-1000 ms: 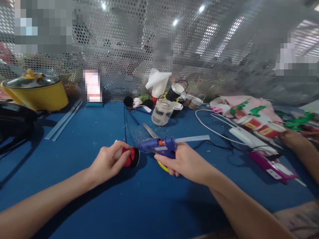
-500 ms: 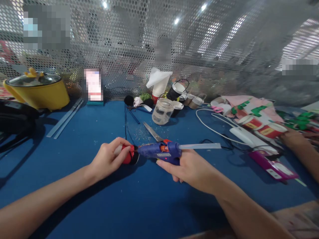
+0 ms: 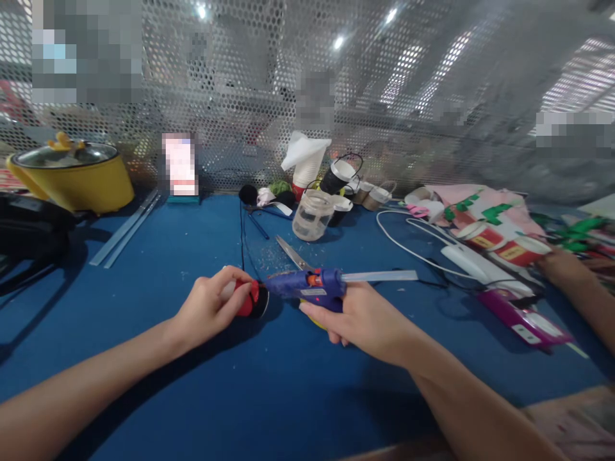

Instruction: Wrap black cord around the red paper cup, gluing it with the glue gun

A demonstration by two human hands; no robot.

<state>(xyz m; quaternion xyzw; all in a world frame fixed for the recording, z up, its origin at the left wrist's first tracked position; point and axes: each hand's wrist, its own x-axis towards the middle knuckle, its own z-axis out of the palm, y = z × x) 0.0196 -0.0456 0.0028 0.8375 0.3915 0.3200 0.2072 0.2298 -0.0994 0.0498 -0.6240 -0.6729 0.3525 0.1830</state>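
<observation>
My left hand (image 3: 211, 307) is closed on a small red and black paper cup (image 3: 259, 301) lying on its side, its base toward the right. A black yarn strand (image 3: 242, 240) runs from the cup back to a dark yarn ball (image 3: 248, 194). My right hand (image 3: 365, 320) grips a blue glue gun (image 3: 307, 285), with a clear glue stick (image 3: 379, 276) jutting from its rear. The gun's nozzle points left, close to the cup; whether it touches I cannot tell. Behind and partly under the gun lie scissors (image 3: 293, 251) with open blades.
A clear plastic jar (image 3: 313, 218) and several small cups stand behind. To the right are a white cable (image 3: 384, 234), a purple power strip (image 3: 523, 317) and another person's hand (image 3: 567, 269) near red-banded cups. Glue sticks (image 3: 125, 230) and a yellow pot (image 3: 77, 182) are left.
The glue gun in my right hand has shifted slightly left, its rear end most visibly. My left hand and the cup have hardly moved.
</observation>
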